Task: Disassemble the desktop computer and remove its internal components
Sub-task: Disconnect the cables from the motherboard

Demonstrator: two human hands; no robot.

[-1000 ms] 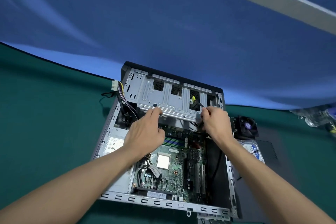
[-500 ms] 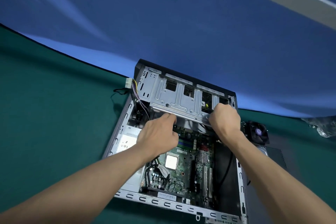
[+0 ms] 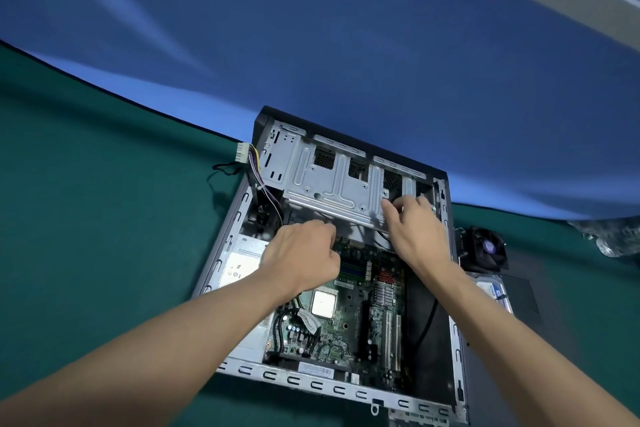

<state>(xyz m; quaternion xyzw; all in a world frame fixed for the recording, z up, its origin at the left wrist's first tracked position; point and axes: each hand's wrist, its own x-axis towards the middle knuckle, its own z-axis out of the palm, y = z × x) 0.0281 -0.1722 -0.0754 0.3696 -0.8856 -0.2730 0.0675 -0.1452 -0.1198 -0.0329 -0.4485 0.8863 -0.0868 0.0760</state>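
While both hands seemingly grip its drive cage (image 3: 332, 184), case (image 3: 221, 253) holds motherboard (image 3: 349, 319).

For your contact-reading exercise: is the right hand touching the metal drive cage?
Touching. The head view shows the right hand with its fingertips curled over the lower right edge of the metal drive cage, no gap visible between them.

The open computer case (image 3: 239, 218) lies flat on the tabletop (image 3: 86, 218). Inside it, the motherboard (image 3: 346, 319) sits near the front, with the drive cage (image 3: 332, 180) behind it. A fan (image 3: 486, 250) and a hard drive (image 3: 491, 291) lie just right of the case. A cable plug (image 3: 242, 151) hangs over its back left corner.
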